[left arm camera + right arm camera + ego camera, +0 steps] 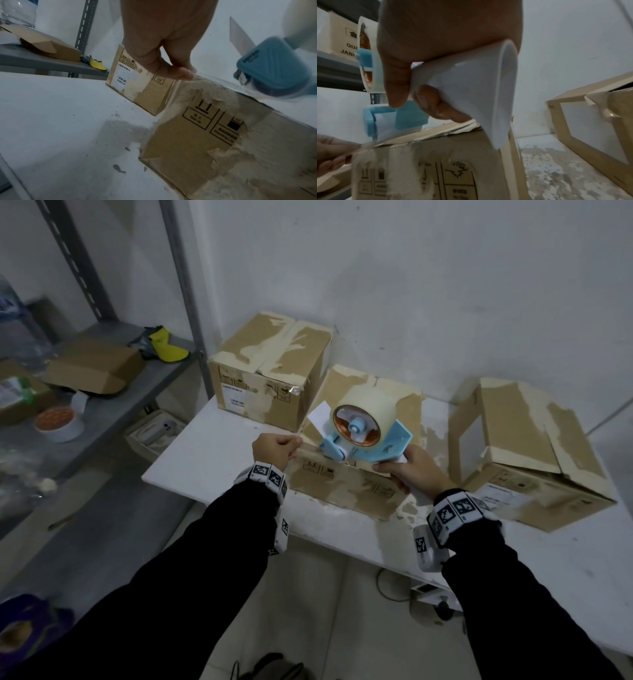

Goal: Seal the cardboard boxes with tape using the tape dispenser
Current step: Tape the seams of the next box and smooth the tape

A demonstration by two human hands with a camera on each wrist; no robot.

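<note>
Far left, 9 o'clock: grey metal shelf (113, 402) carrying a flattened brown carton (94, 368) and a white tub with orange contents (58, 421).

Left box, scuffed brown cardboard with paper torn off its flaps (270, 371), sits at 11 o'clock on the white table (205, 460); flaps down, contents hidden.

Our left hand (274, 450) pinches the free end of the clear tape (221, 83) at the near-left corner of the middle cardboard box (346, 484).

Our right hand (411, 470) is clenched round the white handle of the blue-and-white plastic tape dispenser (359, 429), which sits over the middle box's top, at 12 o'clock. We judge it light and rigid; take it by the handle, away from the cutter edge. The tape looks thin and clingy, apt to fold on itself unless kept taut.

Right box, at 2 o'clock (524, 453), has 1 flap lifted; its inside is not visible.
</note>
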